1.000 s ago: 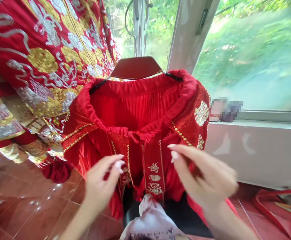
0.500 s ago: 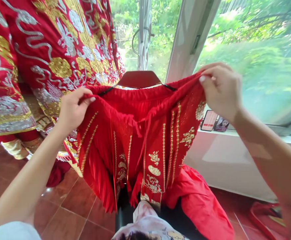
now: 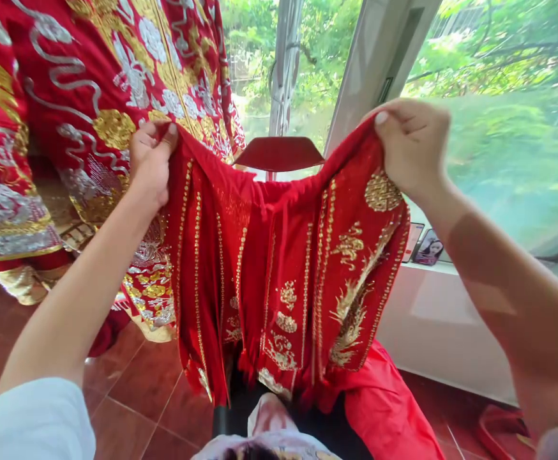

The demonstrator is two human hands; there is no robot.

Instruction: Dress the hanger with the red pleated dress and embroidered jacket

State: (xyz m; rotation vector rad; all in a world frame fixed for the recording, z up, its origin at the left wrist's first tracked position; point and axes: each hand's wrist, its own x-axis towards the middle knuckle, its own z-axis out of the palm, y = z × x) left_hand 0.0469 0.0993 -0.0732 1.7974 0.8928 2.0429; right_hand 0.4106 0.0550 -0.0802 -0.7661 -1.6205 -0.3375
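A red skirt (image 3: 255, 255) with gold embroidery and beaded lines hangs spread between my hands. My left hand (image 3: 152, 160) pinches its gathered waistband at the left end. At the right end my right hand (image 3: 413, 140) grips the same waistband, held a little higher. A drawstring dangles from the middle of the waist. Just behind the waistband shows the red board of a hanger (image 3: 281, 153); its lower part is hidden by the skirt. More plain red cloth (image 3: 389, 402) lies below on the right.
Red jackets with gold and silver embroidery (image 3: 116, 83) hang at the left. Windows (image 3: 499, 128) fill the back and right. Two phone-like items, one a phone (image 3: 428, 248), lean on the sill. Red tiles (image 3: 135, 377) cover the floor; a red object (image 3: 504, 428) lies at the lower right.
Both my hands have risen with the waistband, the left one also moving slightly right. The skirt's front panels now hang flatter, showing more embroidery, and the waist opening has gone from view.
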